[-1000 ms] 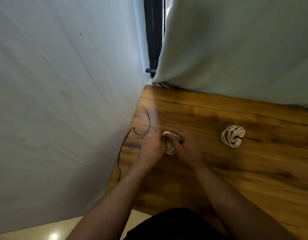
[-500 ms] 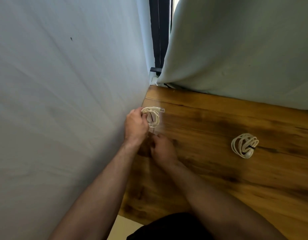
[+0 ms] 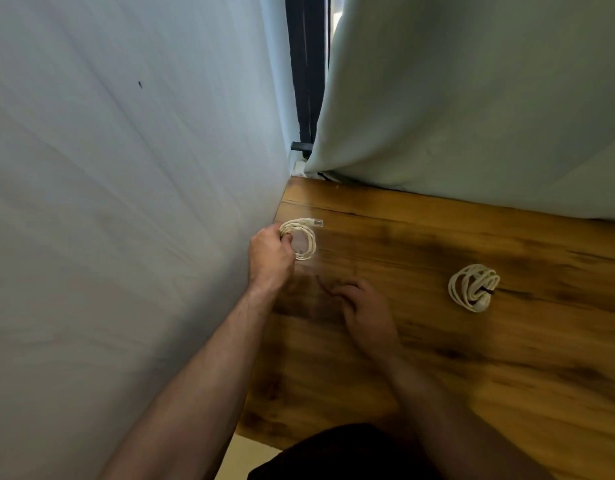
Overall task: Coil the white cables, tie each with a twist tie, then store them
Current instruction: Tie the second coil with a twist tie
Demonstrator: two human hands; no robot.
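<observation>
Gripping a coiled white cable (image 3: 301,239), the left hand (image 3: 269,258) sits at about 10 o'clock from the middle of the head view, close against the pale fabric sheet (image 3: 126,202) that hangs along the table's left edge. Fingers are curled round the left side of the coil; its loops hang free to the right, and a clear plug end (image 3: 313,222) sticks out at the coil's 1 o'clock. Whether the coil touches the wooden table (image 3: 437,358) cannot be told.

Right hand (image 3: 365,315) lies low over the table at 5 o'clock from the held coil, well apart from it. Fingers are curled toward 10 o'clock and look pinched on a thin dark strand, probably a twist tie (image 3: 325,284); blur makes this uncertain.

Second coiled cable (image 3: 472,287) lies on the table at 3 o'clock from the right hand, well apart, untouched, with a dark tie visible across its right side.

Grey-green curtain (image 3: 472,98) hangs along the table's far edge at 12 to 2 o'clock. Dark vertical frame (image 3: 308,64) shows between sheet and curtain at 12 o'clock. Dark clothing at 6 o'clock.
</observation>
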